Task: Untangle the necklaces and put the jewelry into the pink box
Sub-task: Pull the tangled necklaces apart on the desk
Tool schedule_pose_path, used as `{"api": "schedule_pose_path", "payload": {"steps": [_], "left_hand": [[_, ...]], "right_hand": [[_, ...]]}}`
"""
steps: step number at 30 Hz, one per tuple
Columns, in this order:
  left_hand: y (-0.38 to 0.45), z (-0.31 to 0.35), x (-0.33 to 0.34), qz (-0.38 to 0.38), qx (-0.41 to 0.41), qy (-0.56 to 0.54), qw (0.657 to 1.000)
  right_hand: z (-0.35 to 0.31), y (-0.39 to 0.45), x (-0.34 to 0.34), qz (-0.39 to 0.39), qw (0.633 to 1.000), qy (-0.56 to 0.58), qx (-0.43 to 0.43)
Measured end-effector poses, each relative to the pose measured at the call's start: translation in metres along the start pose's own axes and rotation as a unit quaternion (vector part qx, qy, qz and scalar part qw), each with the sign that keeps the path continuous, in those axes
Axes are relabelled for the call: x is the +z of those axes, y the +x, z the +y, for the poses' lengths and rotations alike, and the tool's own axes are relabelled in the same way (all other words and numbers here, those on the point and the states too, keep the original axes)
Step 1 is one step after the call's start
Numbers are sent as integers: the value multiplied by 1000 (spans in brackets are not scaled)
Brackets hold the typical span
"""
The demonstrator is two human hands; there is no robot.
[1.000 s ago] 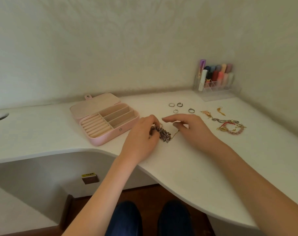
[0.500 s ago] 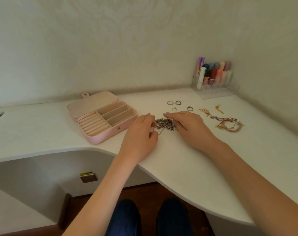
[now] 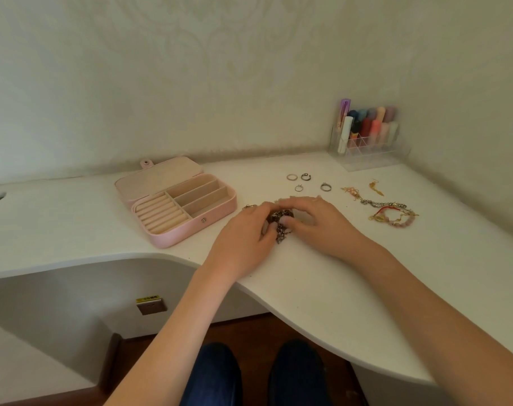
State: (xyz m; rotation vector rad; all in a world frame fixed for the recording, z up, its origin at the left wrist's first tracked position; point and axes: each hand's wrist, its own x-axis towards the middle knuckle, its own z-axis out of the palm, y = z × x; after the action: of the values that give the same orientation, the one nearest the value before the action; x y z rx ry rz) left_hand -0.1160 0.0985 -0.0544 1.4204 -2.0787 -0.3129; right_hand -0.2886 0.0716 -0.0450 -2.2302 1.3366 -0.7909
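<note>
On the white desk, both hands meet over a dark tangle of necklace chains that lies just right of the open pink jewelry box. The left hand curls its fingers around the left side of the tangle, thumb and forefinger closing on the links. The right hand arches over the right side, its thumb pressed against the chains and its fingertips curled down on the top of the bundle. Most of the tangle is covered by the two hands; only a clump between the thumbs and a short dangling end toward the desk's front edge show, so how many necklaces are knotted together cannot be told. A small glint of chain pokes out past the left knuckles, toward the box.

The box lies flat with its lid folded back; ring rolls fill its left part and long slots its right part.

Beyond the hands from the box, four rings lie apart from one another on the desk. Further right of them sit gold earrings and a loose heap of bracelets, a silver chain, a red cord and pink beads overlapping; their exact count is hard to make out. Behind the rings, against the wall, a clear organizer holds upright lipstick tubes, their labels too small to read.

Both forearms run out of the lower edge of the view, and dark trouser knees show below the desk.
</note>
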Motion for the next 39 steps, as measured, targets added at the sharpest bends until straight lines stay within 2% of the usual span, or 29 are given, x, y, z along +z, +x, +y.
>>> {"api": "schedule_pose_path", "payload": {"steps": [2,5,7,10,13,15,18,21,23,26,29,31,33,36,39], "left_hand": [[0,0,0,11,10,10,1000],[1,0,-1,31,7,19,999],[2,1,-2,33,-3,24,999],[2,3,-1,16,-24,11,1000],[2,4,-2,-28,-38,33,998],[3,2,-1,-46,-49,46,997],[6,2,0,-76,-54,80,992],[7,1,-1,-78,-52,84,992],[6,0,-2,-60,-22,63,996],[4,1,-3,-49,28,34,998],[2,1,-2,-2,-13,42,999],[1,1,-3,39,-47,41,997],[0,0,-1,54,-47,39,997],[-1,1,-1,33,-25,15,999],[0,1,-1,-10,11,-5,1000]], "right_hand": [[0,1,0,3,1000,-7,-5],[3,1,3,-31,990,-127,55],[5,-1,2,-54,983,-159,79],[5,-4,1,-67,983,-150,78],[2,-3,-1,-55,993,-92,53],[1,-2,-2,-50,991,-116,46],[1,0,-1,-48,980,-176,83],[6,0,0,-71,977,-172,101],[9,0,1,-49,990,-118,66],[7,1,-2,24,997,-63,33],[9,1,-4,57,991,-117,42],[12,1,-4,79,991,-96,51],[14,2,-4,117,990,-53,52],[13,2,-7,137,989,-38,50],[12,2,-6,94,993,-71,28]]}}
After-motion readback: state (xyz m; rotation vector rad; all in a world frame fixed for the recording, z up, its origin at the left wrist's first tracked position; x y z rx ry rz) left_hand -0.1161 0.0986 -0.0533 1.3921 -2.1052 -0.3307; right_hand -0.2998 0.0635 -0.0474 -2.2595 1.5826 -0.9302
